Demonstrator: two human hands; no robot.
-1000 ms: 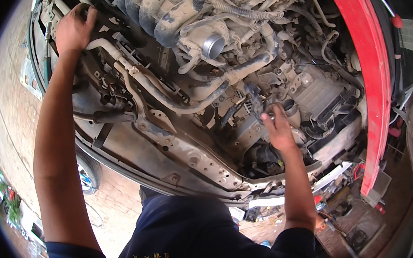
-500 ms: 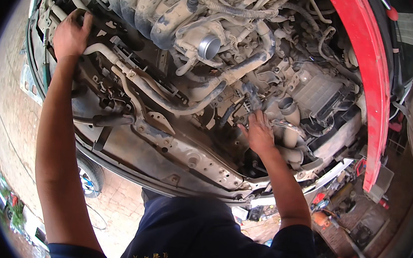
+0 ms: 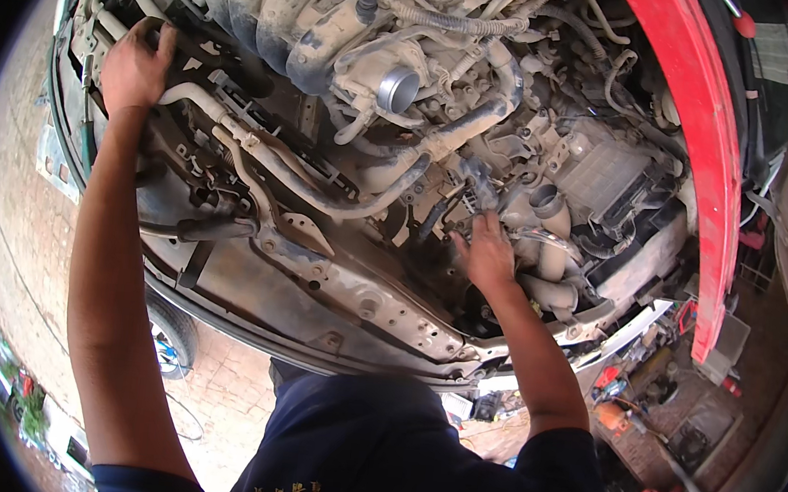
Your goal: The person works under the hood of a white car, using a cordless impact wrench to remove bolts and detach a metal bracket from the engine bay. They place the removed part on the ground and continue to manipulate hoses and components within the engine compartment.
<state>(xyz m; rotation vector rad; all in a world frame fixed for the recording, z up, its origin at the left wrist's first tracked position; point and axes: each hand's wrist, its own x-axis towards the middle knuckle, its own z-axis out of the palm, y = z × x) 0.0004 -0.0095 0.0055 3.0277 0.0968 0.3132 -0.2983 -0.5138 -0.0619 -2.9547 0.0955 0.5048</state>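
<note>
We lean over the engine: our left hand grips its far-left frame edge, our right hand spreads, fingers probing hoses lower right; sharp brackets could likely scrape knuckles

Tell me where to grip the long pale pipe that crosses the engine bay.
Probably on the bare middle run of the pale pipe, from above: it lies exposed there, while the end by the left hand and the far end near the right hand sit among other parts.
</note>
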